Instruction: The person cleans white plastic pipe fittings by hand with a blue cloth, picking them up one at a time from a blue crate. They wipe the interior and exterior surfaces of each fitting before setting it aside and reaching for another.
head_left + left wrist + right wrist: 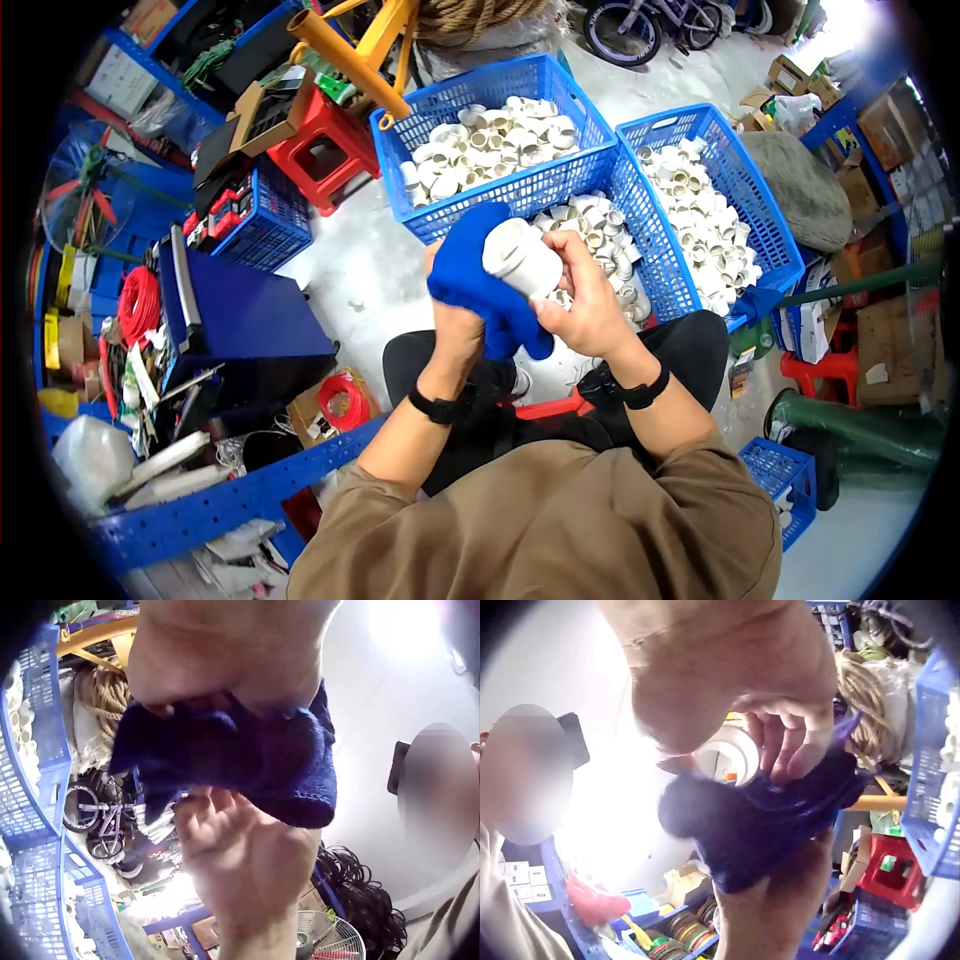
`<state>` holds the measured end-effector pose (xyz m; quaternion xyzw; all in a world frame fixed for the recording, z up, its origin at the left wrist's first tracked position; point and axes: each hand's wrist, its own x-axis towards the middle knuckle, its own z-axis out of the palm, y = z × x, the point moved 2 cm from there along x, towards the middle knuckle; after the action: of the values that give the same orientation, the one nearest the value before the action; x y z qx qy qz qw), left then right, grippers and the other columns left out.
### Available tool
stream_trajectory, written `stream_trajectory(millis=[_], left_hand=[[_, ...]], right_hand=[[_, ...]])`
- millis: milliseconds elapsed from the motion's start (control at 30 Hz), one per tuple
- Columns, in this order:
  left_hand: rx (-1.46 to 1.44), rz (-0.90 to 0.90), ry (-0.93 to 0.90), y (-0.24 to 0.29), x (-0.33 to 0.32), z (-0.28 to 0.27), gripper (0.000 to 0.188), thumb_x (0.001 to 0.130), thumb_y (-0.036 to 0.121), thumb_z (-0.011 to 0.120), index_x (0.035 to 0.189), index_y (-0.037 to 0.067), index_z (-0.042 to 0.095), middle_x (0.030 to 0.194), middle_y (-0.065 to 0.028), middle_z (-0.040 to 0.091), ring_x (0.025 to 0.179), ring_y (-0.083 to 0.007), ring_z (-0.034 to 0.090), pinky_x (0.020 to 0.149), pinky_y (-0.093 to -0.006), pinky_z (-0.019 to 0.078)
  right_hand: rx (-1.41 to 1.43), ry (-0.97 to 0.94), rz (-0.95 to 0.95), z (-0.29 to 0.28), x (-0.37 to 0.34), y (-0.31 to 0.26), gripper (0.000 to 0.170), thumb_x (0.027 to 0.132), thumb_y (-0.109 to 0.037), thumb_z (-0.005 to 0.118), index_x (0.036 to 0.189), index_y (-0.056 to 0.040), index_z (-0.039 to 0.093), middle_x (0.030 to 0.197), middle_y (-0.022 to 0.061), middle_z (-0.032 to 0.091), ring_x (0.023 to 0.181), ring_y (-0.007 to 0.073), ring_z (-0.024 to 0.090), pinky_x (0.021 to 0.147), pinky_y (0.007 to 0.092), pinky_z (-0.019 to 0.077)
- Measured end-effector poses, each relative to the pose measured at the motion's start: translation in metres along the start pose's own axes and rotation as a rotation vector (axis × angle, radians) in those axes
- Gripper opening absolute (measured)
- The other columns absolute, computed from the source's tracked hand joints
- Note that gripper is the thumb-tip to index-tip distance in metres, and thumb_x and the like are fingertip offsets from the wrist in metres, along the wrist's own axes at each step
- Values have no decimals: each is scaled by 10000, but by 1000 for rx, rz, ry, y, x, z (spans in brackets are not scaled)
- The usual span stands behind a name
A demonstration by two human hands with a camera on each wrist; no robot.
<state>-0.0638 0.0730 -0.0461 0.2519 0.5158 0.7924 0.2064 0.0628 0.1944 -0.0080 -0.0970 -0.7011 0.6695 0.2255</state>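
Observation:
A white plastic pipe fitting (522,258) is held above the person's lap, between both hands. My left hand (457,322) grips a blue cloth (468,262), which covers most of its fingers and wraps against the fitting's left side. From the right, my right hand (588,300) holds the fitting with thumb and fingers curled round it. In the right wrist view the open ring end of the fitting (742,754) shows beneath the right fingers, over the cloth (757,817). The left wrist view shows the cloth (232,757) bunched between the two hands, hiding the fitting.
Blue crates (548,165) (775,240) full of white fittings stand ahead and to the right. A pile of loose fittings (600,230) lies between them. Left are a red stool (320,150) and a dark blue cabinet (250,310); a yellow metal frame (350,65) leans over the far crate.

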Motion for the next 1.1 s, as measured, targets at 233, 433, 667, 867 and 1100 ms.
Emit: stream_trajectory(millis=[233, 433, 667, 867, 1100], left_hand=[[-173, -35, -298, 16, -51, 43, 999, 832, 623, 712, 1506, 57, 241, 1365, -113, 502, 1227, -220, 538, 1007, -369, 479], [-232, -362, -248, 3, -72, 90, 768, 937, 670, 499, 1333, 12, 516, 1205, -128, 642, 1085, -234, 650, 945, -371, 531], [-572, -745, -506, -16, -74, 143, 835, 970, 717, 278, 1419, 35, 453, 1326, -155, 597, 1218, -289, 606, 1055, -430, 494], [-319, -800, -508, -37, -76, 185, 845, 948, 746, 269, 1425, 71, 447, 1311, -114, 601, 1164, -239, 628, 983, -385, 528], [-207, -650, -574, -37, -74, 195, 807, 991, 682, 254, 1451, 32, 389, 1280, -141, 598, 1121, -257, 643, 946, -401, 550]], right_hand=[[-629, 117, 8, -2, -43, -31, 491, 722, -225, 779, 1107, 11, 585, 953, 151, 587, 861, 330, 638, 749, 384, 529], [-730, 161, -156, -45, -93, -56, 580, 738, -267, 844, 1170, 19, 585, 978, 127, 550, 859, 296, 626, 735, 380, 528], [-725, 72, -469, -131, -123, -79, 705, 767, -356, 823, 1343, -27, 583, 1264, 171, 550, 1124, 353, 554, 968, 434, 460], [-767, 99, -397, -155, -141, -74, 716, 751, -181, 821, 1383, -8, 532, 1264, 175, 541, 1126, 339, 553, 935, 395, 474], [-886, 145, -380, -171, -142, -62, 697, 773, -108, 802, 1396, -11, 506, 1271, 181, 524, 1134, 343, 585, 865, 386, 542]])
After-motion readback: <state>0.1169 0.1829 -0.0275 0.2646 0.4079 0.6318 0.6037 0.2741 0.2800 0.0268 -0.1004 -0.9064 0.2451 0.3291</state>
